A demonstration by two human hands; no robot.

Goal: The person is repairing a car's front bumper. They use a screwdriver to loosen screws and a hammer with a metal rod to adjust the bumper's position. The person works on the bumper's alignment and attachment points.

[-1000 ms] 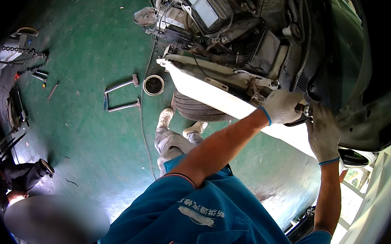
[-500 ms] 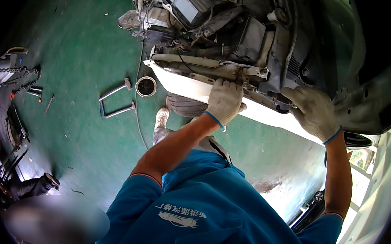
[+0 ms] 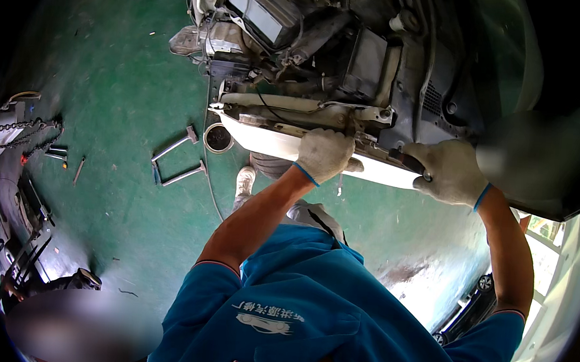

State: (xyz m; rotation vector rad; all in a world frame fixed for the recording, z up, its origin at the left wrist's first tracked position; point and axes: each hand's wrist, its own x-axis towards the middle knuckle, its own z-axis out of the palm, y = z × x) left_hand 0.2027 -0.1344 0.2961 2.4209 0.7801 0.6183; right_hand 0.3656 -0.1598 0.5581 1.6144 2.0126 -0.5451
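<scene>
My left hand [image 3: 325, 154], in a whitish knit glove, is closed over the upper edge of a white car fender [image 3: 266, 141]. Its fingers lie on the inner side and the thumb points right along the outer face. My right hand [image 3: 447, 170], gloved alike, is wrapped round a dark, stubby tool [image 3: 409, 161] with a bright metal end. The tool lies along the fender's top edge, against the engine bay; its far tip is partly hidden. A pale metal rail [image 3: 275, 103] runs just beyond the fender.
The open engine bay holds a battery [image 3: 256, 14] and a black box [image 3: 364, 64]. On the green floor [image 3: 120, 102] are two hammers [image 3: 175, 143], a round container [image 3: 218, 138] and a hose. A tyre [image 3: 269, 165] shows under the fender. Another person [image 3: 74, 285] is at lower left.
My right hand has shifted slightly left and turned, so more of the dark tool shows. My left hand stays on the fender edge. The whole view has shifted a little.
</scene>
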